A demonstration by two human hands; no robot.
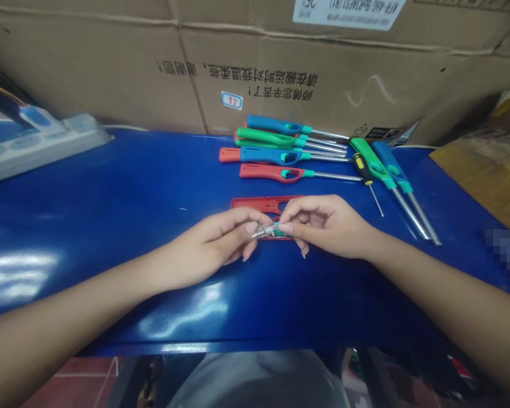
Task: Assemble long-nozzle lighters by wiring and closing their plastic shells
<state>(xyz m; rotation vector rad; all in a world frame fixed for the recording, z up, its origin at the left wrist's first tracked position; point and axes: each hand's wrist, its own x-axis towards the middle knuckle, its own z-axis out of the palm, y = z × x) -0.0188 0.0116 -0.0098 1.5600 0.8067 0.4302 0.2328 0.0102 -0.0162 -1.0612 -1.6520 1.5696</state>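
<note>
Over the middle of the blue table, my left hand point(221, 238) pinches a small clear-and-metal lighter part point(262, 231) between thumb and fingers; it looks like the gas tank with its valve. My right hand point(334, 226) is closed at the other end, its thumb and forefinger at a small teal piece point(277, 229) whose exact shape is mostly covered. Just beyond and beneath my fingers lie open red lighter shell halves point(250, 203), partly hidden by both hands. What exactly the right fingertips grip is too small to tell.
Several assembled long-neck lighters point(272, 173) lie in a group at the back, with two more lighters point(393, 161) to the right. A yellow-black screwdriver point(363, 169) rests between them. A cardboard box point(123, 73) stands behind; a white power strip point(38, 141) is at left.
</note>
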